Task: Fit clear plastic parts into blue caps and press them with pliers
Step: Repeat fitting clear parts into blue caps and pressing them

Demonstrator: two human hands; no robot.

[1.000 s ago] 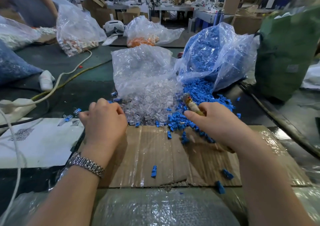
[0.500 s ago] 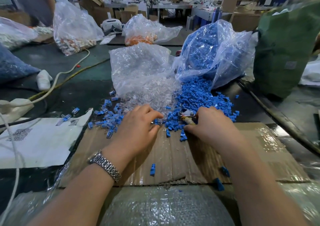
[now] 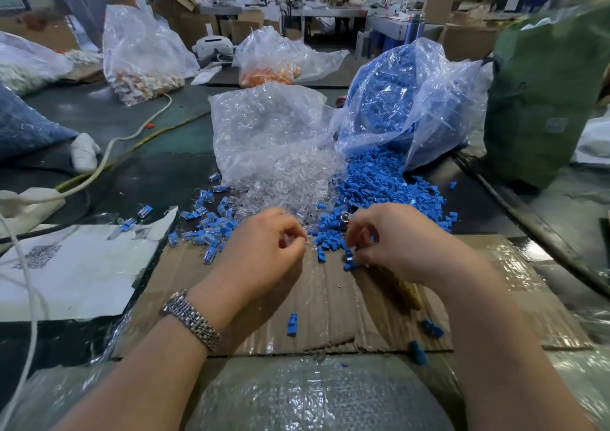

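My left hand [image 3: 264, 249] pinches a small clear plastic part [image 3: 298, 239] at its fingertips, just in front of the heap of clear parts [image 3: 290, 186]. My right hand [image 3: 399, 242] grips the pliers [image 3: 404, 287]; their yellow handle runs out under the palm and the metal jaws show above the fingers. Its fingertips also pinch a blue cap [image 3: 350, 259] at the near edge of the blue cap pile [image 3: 379, 183]. The two hands are close together over the cardboard sheet [image 3: 330, 302]. A cluster of caps fitted with clear parts [image 3: 211, 227] lies to the left.
Open plastic bags of clear parts [image 3: 264, 126] and blue caps [image 3: 402, 100] stand behind the piles. A green sack [image 3: 541, 93] is at the right, white paper [image 3: 66, 272] and a cable [image 3: 109, 153] at the left. Loose blue caps [image 3: 292, 325] dot the cardboard; bubble wrap [image 3: 297, 397] lies nearest.
My left hand swung right from the fitted pile to the clear heap and now pinches a clear part. My right hand lowered with the pliers onto the blue caps and took one.
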